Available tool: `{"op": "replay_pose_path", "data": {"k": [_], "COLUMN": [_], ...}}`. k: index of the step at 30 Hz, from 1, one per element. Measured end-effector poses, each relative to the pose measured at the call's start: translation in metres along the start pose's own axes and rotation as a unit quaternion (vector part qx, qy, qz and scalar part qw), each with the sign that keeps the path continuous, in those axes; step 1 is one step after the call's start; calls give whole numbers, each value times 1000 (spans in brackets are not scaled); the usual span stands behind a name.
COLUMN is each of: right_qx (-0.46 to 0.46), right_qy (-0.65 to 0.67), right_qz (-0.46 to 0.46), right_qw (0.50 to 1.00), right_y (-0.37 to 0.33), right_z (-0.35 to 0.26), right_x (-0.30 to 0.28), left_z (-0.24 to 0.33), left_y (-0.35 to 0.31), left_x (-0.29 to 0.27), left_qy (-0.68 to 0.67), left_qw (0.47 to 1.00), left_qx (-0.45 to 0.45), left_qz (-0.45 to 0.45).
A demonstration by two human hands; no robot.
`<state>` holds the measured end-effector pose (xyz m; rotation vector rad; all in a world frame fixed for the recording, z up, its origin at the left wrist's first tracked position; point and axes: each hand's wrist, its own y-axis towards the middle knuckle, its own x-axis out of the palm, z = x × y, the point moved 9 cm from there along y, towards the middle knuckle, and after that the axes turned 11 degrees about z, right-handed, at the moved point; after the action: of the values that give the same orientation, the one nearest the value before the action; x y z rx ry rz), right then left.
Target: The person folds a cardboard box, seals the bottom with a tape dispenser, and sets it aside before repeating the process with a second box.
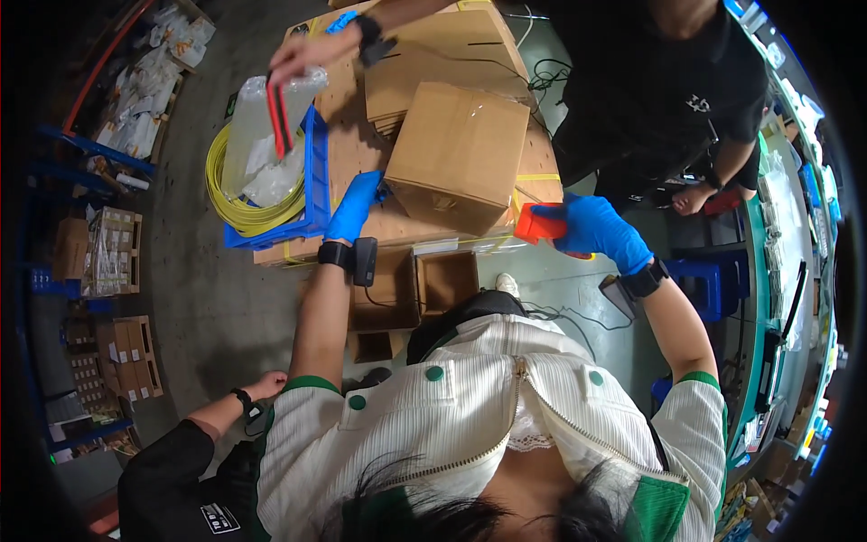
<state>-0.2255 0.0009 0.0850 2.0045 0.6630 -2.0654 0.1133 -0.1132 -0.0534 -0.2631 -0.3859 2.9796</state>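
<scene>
A closed cardboard box (456, 149) stands on the workbench in front of me. At its near left corner is my left hand (355, 208), in a blue glove, with the fingers stretched out flat alongside the box. A small dark thing shows by those fingertips; I cannot make it out. My right hand (601, 233), also gloved in blue, is closed around an orange-red tape dispenser (539, 223) near the box's right front corner. The gloved fingers partly hide the dispenser.
A blue crate (317, 172) with coiled yellow cable (219, 185) and clear plastic bags stands at left. Above it, a co-worker's hand (302, 61) holds a red-and-black strip (276, 113). Flat cardboard (442, 45) lies behind the box. Open cartons (447, 280) sit below the bench.
</scene>
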Motion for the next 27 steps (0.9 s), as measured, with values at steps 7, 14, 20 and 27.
{"op": "replay_pose_path", "data": {"k": [7, 14, 20, 27], "right_qx": [-7, -68, -24, 159], "right_qy": [65, 45, 134, 514], "right_qz": [-10, -39, -48, 134], "right_qw": [998, 996, 989, 832], "right_y": [39, 71, 64, 36], "right_z": [-6, -29, 27, 150], "right_x": [5, 28, 142, 182], "left_z": [11, -97, -126, -5], "left_y": [-23, -5, -13, -20], "left_x": [19, 3, 26, 12], "left_qy": [-47, -217, -81, -127], "left_qw": [997, 968, 986, 981], "left_qx": [-58, -107, -134, 111], "left_qz": [23, -68, 57, 95]}}
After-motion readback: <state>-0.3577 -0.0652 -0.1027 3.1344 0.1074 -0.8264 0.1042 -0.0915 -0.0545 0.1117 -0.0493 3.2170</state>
